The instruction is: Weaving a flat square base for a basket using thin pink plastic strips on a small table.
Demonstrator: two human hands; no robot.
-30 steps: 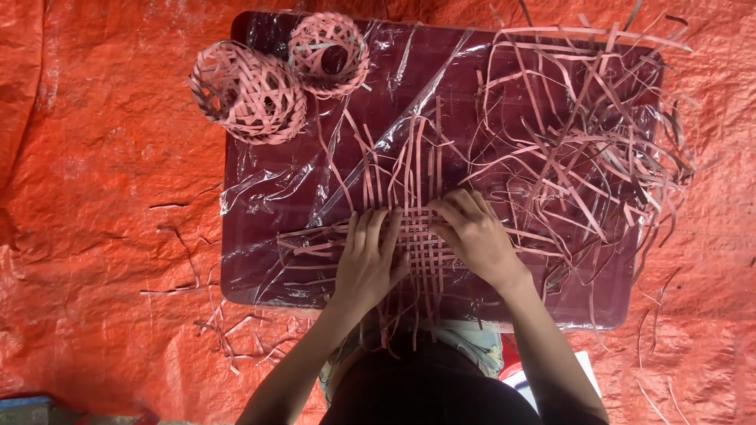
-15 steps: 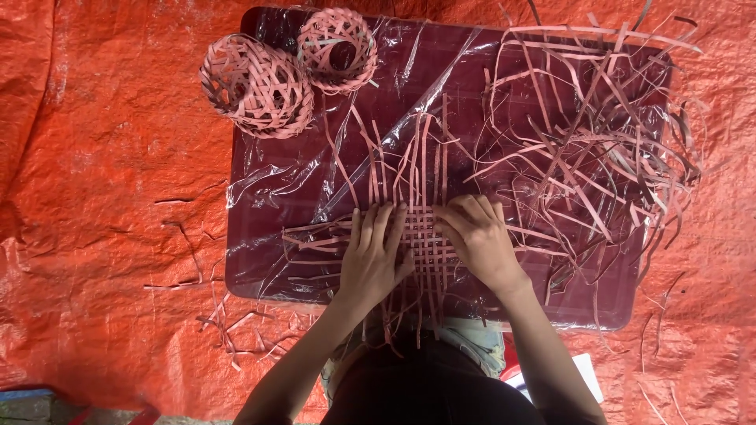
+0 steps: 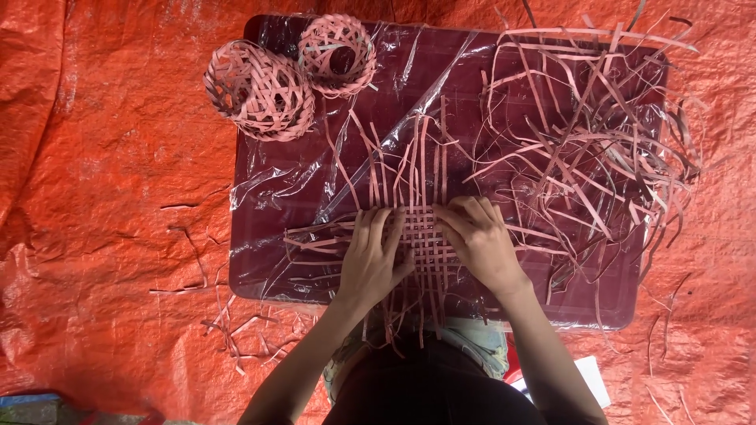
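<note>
— Woven mat (image 3: 421,240) of pink strips is pinned flat at the near edge of the dark red tray (image 3: 268,236); left hand (image 3: 372,256) and right hand (image 3: 480,244) are spread on it, fingers pressed down, nothing gripped.

— If pressure is eased, crossings could be loosened; loose strips (image 3: 583,157), right of the mat, could be snagged.

Two bare forearms, no sleeves, watch or rings seen. Left hand (image 3: 372,256) at 7 o'clock, right hand (image 3: 479,240) at 5 o'clock, fingers bare. Dark garment covered torso at 6 o'clock; pale blue fabric showed just above it.
</note>
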